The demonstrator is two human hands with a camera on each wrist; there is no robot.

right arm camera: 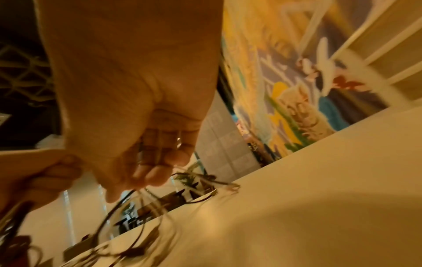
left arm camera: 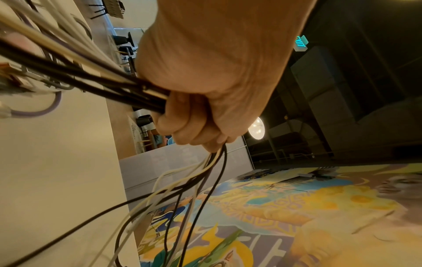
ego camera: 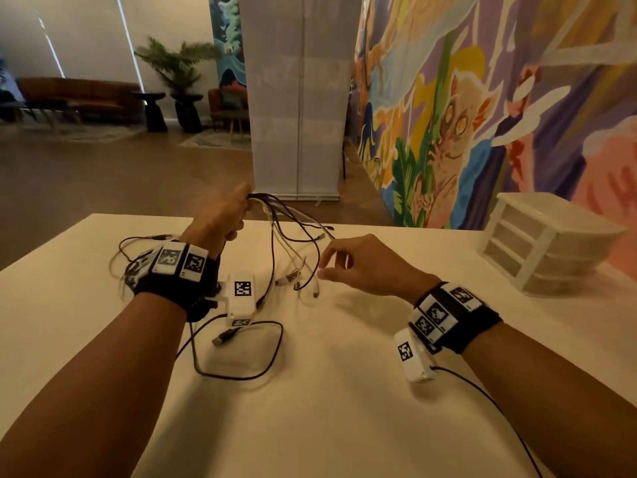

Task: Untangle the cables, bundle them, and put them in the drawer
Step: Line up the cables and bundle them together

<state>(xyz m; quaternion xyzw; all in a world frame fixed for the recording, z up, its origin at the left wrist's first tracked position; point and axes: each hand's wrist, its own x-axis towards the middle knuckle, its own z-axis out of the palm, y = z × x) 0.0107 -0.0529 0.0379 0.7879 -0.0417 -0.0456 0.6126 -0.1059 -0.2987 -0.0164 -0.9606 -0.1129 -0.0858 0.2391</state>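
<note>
My left hand (ego camera: 229, 215) is raised above the white table (ego camera: 344, 415) and grips a bundle of black and white cables (ego camera: 287, 224) in its fist. The left wrist view shows the fingers (left arm camera: 191, 119) curled round the cables (left arm camera: 91, 79), whose strands hang out below. The plug ends (ego camera: 293, 279) dangle just over the table. My right hand (ego camera: 327, 262) hovers next to those hanging ends with its fingers loosely curled, holding nothing I can see. The right wrist view is blurred; cables (right arm camera: 137, 231) run just under the fingertips (right arm camera: 148, 177). A white drawer unit (ego camera: 548, 246) stands at the right, drawers closed.
A loose black cable with a USB plug (ego camera: 241, 353) lies in a loop on the table under my left wrist. More black cable loops (ego camera: 138, 243) lie left of that wrist. A painted wall rises behind the drawer unit (right arm camera: 376, 45).
</note>
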